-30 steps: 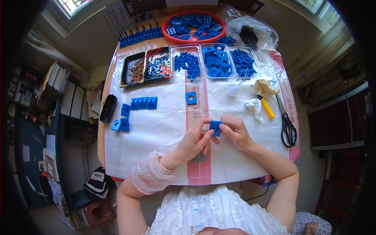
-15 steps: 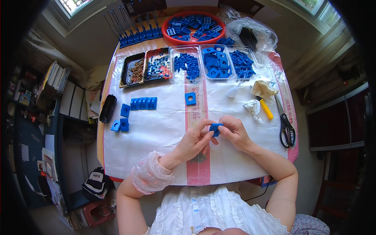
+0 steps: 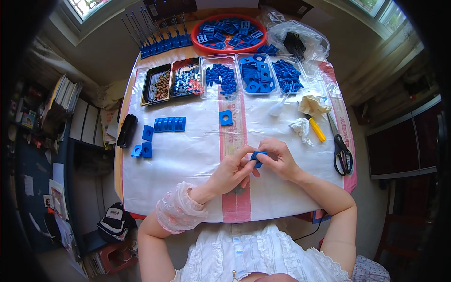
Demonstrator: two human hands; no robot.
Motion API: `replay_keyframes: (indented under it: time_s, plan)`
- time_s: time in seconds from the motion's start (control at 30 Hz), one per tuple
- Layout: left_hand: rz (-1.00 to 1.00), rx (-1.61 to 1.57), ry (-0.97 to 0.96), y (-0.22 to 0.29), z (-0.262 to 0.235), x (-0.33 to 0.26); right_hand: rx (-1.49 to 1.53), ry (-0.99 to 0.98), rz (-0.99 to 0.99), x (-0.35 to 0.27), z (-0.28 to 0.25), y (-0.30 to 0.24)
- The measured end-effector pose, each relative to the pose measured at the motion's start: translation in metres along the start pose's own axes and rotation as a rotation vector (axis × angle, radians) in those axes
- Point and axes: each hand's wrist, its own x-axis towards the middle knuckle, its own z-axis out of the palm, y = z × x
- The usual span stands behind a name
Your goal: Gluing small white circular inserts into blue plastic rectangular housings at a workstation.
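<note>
A small blue plastic part (image 3: 258,163) is pinched between both my hands above the table's middle. My left hand (image 3: 233,169) grips its left side with thumb and fingers. From the right, my right hand (image 3: 278,161) presses on it with the thumb, and the fingers hide much of its shape. Farther off lies a single square blue plate with a round hole (image 3: 226,118). Over to the left stands a row of blue parts (image 3: 169,124), with a few loose blue plates (image 3: 147,150) near it.
Along the back are a black tray of screws (image 3: 156,84), a tray of nuts (image 3: 188,77) and clear boxes (image 3: 253,87) of blue pieces. Behind them sits a red basin (image 3: 193,40). Black scissors (image 3: 343,156), a yellow-handled tool (image 3: 317,130) and crumpled tissue (image 3: 301,129) lie right; a black case (image 3: 127,130) lies left.
The blue part has tilted a little between my fingers, and my right thumb has shifted over it. The whole view has moved slightly, so the table things sit a bit farther left.
</note>
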Motion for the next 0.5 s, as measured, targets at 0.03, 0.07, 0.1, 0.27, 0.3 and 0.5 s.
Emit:
replay_keyframes:
  time_s: [0.03, 0.07, 0.1, 0.27, 0.3, 0.5]
  plan:
    - [-0.001, 0.000, 0.008, 0.0007, 0.0004, -0.0003, 0.003, 0.008, -0.001, -0.0001, 0.0005, 0.0002]
    - [-0.001, 0.000, 0.017, 0.0020, 0.0017, -0.0002, 0.006, 0.016, -0.003, -0.0004, 0.0006, 0.0005]
    - [-0.003, -0.001, 0.024, 0.0026, 0.0028, -0.0003, 0.008, 0.024, -0.002, -0.0012, 0.0009, 0.0006]
    - [-0.004, 0.026, 0.019, 0.0023, 0.0014, 0.0001, -0.014, 0.036, -0.012, -0.0007, 0.0023, 0.0021]
    - [-0.005, 0.035, 0.011, 0.0021, 0.0009, 0.0006, -0.021, 0.037, -0.015, -0.0006, 0.0018, 0.0022]
    - [-0.001, 0.016, 0.015, -0.0002, 0.0008, 0.0008, 0.000, 0.023, 0.031, -0.0011, 0.0020, 0.0012]
